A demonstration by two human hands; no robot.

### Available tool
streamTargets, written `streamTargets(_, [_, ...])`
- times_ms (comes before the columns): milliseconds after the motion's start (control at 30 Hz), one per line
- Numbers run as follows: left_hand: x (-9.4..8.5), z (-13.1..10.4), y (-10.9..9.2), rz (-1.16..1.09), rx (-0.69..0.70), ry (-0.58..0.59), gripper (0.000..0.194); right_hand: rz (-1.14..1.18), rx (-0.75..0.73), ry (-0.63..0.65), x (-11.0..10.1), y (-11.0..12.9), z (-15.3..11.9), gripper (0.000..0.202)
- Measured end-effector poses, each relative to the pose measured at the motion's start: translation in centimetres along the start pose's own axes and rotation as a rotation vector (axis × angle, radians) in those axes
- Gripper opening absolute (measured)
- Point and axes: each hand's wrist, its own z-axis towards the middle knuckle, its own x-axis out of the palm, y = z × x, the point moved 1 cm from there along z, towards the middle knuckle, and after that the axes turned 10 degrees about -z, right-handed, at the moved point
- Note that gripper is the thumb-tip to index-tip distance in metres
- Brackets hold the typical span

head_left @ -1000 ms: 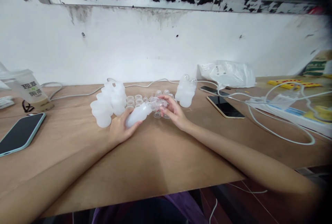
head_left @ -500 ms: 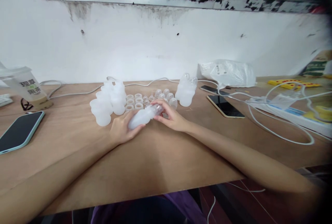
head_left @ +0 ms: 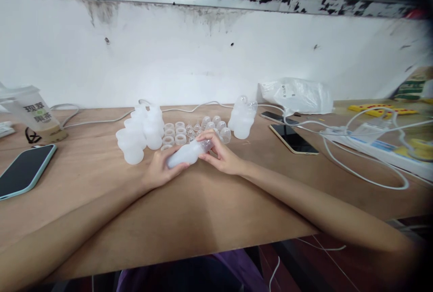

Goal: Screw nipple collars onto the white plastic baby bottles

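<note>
A frosted white baby bottle (head_left: 184, 155) lies tilted between my hands, low over the table. My left hand (head_left: 161, 166) is wrapped round its base end. At the other end, the fingers of my right hand (head_left: 219, 152) close round a clear dome cap (head_left: 206, 143) that sits on the bottle's neck. Just beyond my hands lie rows of white collar rings (head_left: 174, 132), a few clear nipples (head_left: 192, 130) and several clear caps (head_left: 217, 124). Frosted bottles without caps (head_left: 144, 130) stand to the left, and capped bottles (head_left: 242, 118) stand to the right.
A drink cup (head_left: 42, 114) and a phone (head_left: 27, 171) are at the left. To the right lie another phone (head_left: 294, 139), a dark phone-like device (head_left: 279, 117), a plastic bag (head_left: 297, 96), and a power strip (head_left: 382, 145) with looping white cables. A wall stands behind the table.
Both hands keep hold of the bottle and its cap at nearly the same place. My right hand's fingers have shifted slightly around the cap.
</note>
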Motion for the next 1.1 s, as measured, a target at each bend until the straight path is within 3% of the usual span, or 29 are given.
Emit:
streamTargets(100, [-0.1, 0.3, -0.2, -0.113, -0.042, 0.032, 0.043, 0.031, -0.005, 0.018, -0.3, 0.2, 0.2, 0.031])
streamTargets(267, [0.3, 0.4, -0.6, -0.344, -0.148, 0.122, 0.043, 0.285, 0.170, -0.034, 0.2, 1.0, 0.2, 0.060])
streamTargets(400, [0.7, 0.3, -0.8, -0.350, -0.121, 0.118, 0.042, 0.291, 0.202, -0.046, 0.0, 1.3, 0.3, 0.061])
streamTargets(467, [0.8, 0.2, -0.9, -0.352, -0.077, 0.125, 0.043, 0.162, 0.203, -0.142, -1.4, 0.7, 0.4, 0.059])
streamTargets(600, [0.9, 0.1, -1.0, -0.326, -0.060, 0.126, 0.041, -0.343, 0.229, -0.510, -6.8, -1.9, 0.3, 0.058])
streamTargets(700, [1.0, 0.1, -0.9, -0.289, -0.061, 0.097, 0.037, -0.670, 0.326, -0.401, -10.2, -4.0, -0.2, 0.055])
streamTargets(767, [1.0, 0.1, -0.8, -0.270, -0.059, 0.090, 0.037, -0.807, 0.364, -0.303, -11.4, -5.0, -0.4, 0.053])
streamTargets(933, [1.0, 0.1, -0.7, -0.247, -0.047, 0.084, 0.036, -0.970, 0.504, -0.073, -12.2, -5.5, -0.3, 0.050])
streamTargets(1100, [1.0, 0.1, -0.8, -0.240, -0.055, 0.083, 0.035, -0.982, 0.699, 0.153, -12.9, -5.2, -0.5, 0.060])
